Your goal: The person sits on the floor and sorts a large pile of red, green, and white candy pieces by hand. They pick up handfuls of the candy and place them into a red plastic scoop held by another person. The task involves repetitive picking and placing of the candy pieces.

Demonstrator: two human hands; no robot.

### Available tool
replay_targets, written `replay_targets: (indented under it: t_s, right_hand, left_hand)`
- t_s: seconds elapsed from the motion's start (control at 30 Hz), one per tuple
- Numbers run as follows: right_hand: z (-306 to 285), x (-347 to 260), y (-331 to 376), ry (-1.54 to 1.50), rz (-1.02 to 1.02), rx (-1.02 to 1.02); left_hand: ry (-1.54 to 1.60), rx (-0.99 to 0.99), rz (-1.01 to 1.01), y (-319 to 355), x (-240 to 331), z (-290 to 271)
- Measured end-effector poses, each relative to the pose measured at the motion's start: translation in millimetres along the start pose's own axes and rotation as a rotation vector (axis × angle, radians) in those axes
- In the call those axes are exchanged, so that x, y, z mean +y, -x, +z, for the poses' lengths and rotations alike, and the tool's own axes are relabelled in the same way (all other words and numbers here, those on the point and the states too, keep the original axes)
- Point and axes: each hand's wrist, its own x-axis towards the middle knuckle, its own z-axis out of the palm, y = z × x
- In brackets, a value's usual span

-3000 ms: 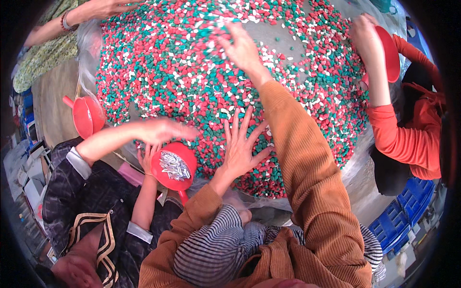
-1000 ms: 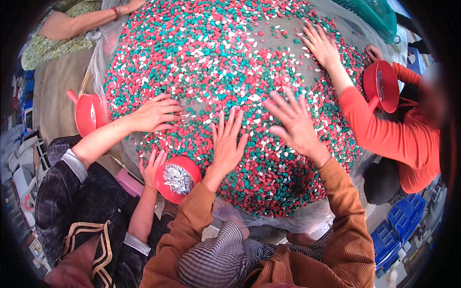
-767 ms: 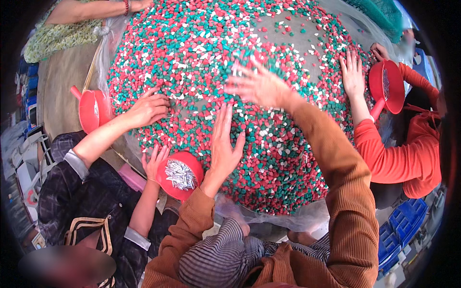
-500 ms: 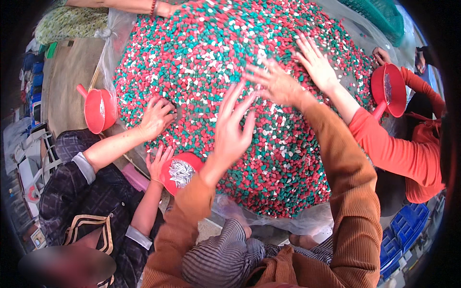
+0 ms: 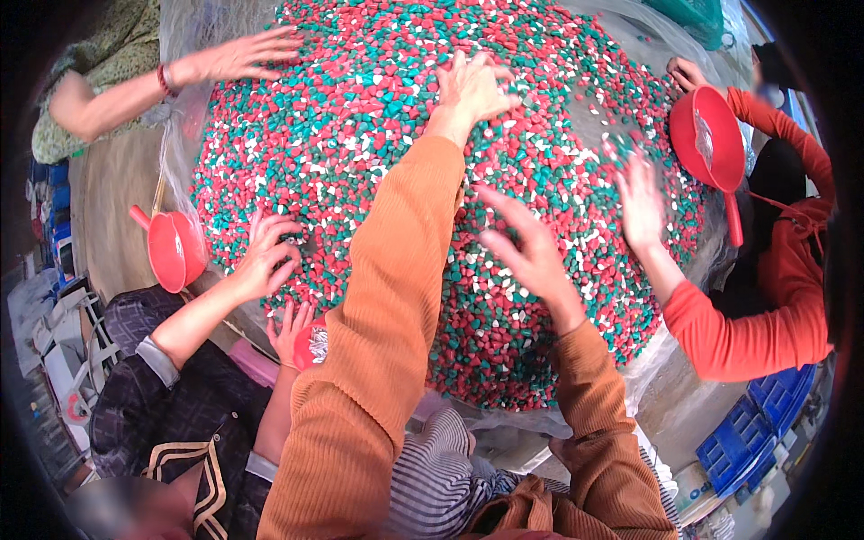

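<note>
Head view: my left hand [image 5: 470,88] stretched far across pile of red, green and white pieces [image 5: 378,117], fingers curled down onto pieces near pile's top, gripping or not, can't tell. My right hand [image 5: 526,247] lower on pile's near slope, fingers spread open, holding nothing, just over pieces. Other people's hands ring pile. Red scoop [image 5: 175,250] sits off pile's left edge, another red scoop [image 5: 711,139] at its right edge, held by person in red sleeve [image 5: 747,315].
</note>
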Motion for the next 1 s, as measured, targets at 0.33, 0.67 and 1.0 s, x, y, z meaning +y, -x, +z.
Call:
replay_targets:
  t_s: [0.33, 0.67, 1.0]
  right_hand:
    - [-74, 2, 58, -0.415, 0.197, 0.158]
    - [-66, 11, 78, -0.211, 0.200, 0.262]
    - [-62, 7, 40, 0.431, -0.165, 0.311]
  left_hand:
    - [0.425, -0.131, 0.325, 158, 22, 18]
    - [0.113, -0.309, 0.446, 315, 95, -15]
    - [0.087, -0.367, 0.400, 329, 101, -53]
